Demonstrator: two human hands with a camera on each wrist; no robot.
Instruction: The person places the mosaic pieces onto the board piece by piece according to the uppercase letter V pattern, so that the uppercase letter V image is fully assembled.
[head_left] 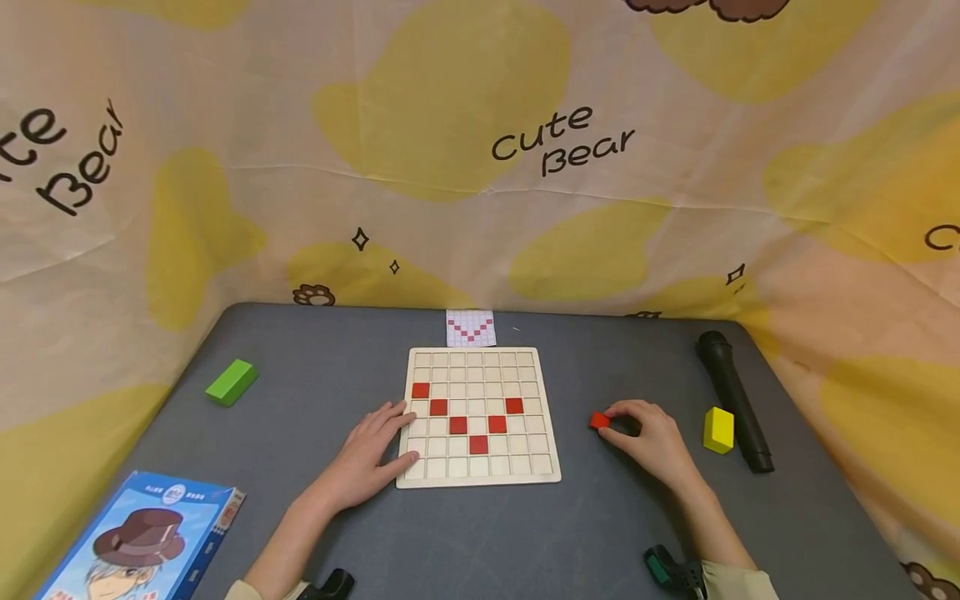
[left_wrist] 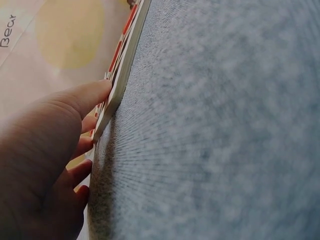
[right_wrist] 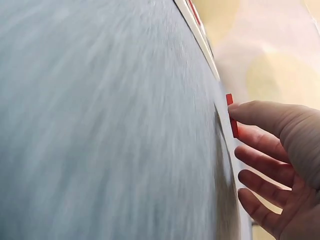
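Observation:
A white grid board (head_left: 480,372) lies on the dark grey table, with several red square tiles (head_left: 478,445) set in its cells in a V-like slant. My left hand (head_left: 365,454) rests at the board's left edge, fingertips and thumb touching it; the left wrist view shows the thumb against the rim of the board (left_wrist: 122,75). Right of the board, my right hand (head_left: 651,437) pinches a red tile (head_left: 599,420) between thumb and forefinger. In the right wrist view that red tile (right_wrist: 229,99) stands on edge, off the tabletop, while the other fingers curve loosely.
Behind the board lies a small pattern card (head_left: 471,329) with a pink V of squares. A yellow block (head_left: 718,430) and a black microphone (head_left: 733,400) are at the right. To the left are a green block (head_left: 232,382) and a blue illustrated box (head_left: 138,542).

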